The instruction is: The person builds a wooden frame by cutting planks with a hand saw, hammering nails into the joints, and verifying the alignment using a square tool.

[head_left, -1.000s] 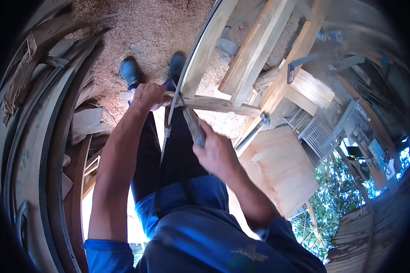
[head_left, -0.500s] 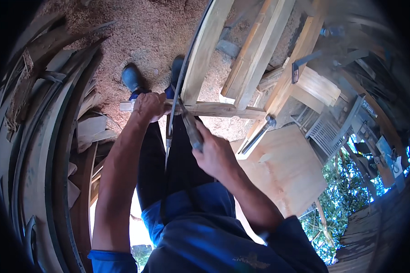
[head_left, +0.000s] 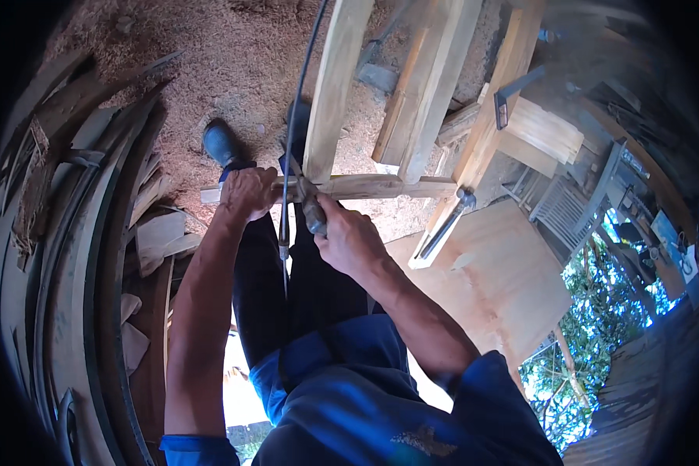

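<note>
My left hand (head_left: 248, 193) is wrapped round the left part of a narrow wooden strip (head_left: 365, 186) that lies crosswise in front of my legs. The worn grey-brown handle of a hand tool (head_left: 314, 215) is in my closed right hand (head_left: 351, 241). Its narrow front part slants up and left over the strip beside my left hand; its exact kind I cannot tell. A long thin dark cord-like line (head_left: 307, 70) runs down in front of the strip, between my hands, and partly hides the tool's front end.
Pale timber beams (head_left: 338, 85) extend away beyond the strip. A hammer (head_left: 464, 198) and a try square (head_left: 502, 109) rest on the right-hand beam. Stacked boards (head_left: 70, 295) line the left side. At right are a plywood sheet (head_left: 481, 279) and a slatted plastic chair (head_left: 563, 213). Sawdust covers the ground.
My right hand and the tool have shifted slightly left and up, closer to my left hand. The left hand keeps its hold on the strip. The view has shifted a little.
</note>
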Motion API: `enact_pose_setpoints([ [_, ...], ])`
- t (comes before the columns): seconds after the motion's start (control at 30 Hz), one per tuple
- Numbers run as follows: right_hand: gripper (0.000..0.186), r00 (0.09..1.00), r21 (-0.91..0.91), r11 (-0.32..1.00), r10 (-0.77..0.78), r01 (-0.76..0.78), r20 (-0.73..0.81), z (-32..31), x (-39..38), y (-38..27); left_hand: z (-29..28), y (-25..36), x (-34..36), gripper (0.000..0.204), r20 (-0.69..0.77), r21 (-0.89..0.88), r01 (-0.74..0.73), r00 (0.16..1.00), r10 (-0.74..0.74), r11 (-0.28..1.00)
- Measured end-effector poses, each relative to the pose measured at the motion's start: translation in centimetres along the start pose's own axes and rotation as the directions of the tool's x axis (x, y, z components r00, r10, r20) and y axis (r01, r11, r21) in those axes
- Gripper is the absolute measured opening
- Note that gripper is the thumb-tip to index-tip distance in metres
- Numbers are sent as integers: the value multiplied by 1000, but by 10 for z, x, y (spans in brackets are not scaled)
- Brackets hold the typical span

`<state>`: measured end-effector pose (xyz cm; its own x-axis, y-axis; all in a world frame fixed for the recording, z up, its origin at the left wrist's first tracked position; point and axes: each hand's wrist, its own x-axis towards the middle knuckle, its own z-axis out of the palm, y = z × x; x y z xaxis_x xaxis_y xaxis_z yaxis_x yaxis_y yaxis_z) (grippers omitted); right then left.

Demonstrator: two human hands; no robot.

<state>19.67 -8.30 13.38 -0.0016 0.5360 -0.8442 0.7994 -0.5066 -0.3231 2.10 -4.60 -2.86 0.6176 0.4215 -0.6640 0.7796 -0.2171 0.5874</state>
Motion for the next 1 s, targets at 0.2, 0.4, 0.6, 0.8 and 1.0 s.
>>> enact_pose_setpoints([
  [0.2, 69, 1000, 54, 999, -9, 8, 22, -21, -62, -9, 7, -8, -7, 37, 53, 65, -4, 999, 0, 998],
  [0.4, 61, 996, -40, 996, 82, -81, 32, 3, -1, 9, -3, 7, -3, 48, 11, 60, 20, 1000, -20, 998],
  [0.6, 60, 1000, 44, 999, 19, -19, 6, 7, -6, 8, 0, 5, 0, 48, 62, 122, 37, 997, -45, 992],
  [0.8, 70, 994, 81, 993, 83, -89, 70, -34, -88, -2, 16, -12, -1, 43, -7, 15, 22, 1000, -22, 1000],
  [1.0, 76, 999, -29, 1000, -5, 6, 44, -47, -86, -6, 18, 8, 4, 41, -39, 5, 57, 998, -57, 998],
])
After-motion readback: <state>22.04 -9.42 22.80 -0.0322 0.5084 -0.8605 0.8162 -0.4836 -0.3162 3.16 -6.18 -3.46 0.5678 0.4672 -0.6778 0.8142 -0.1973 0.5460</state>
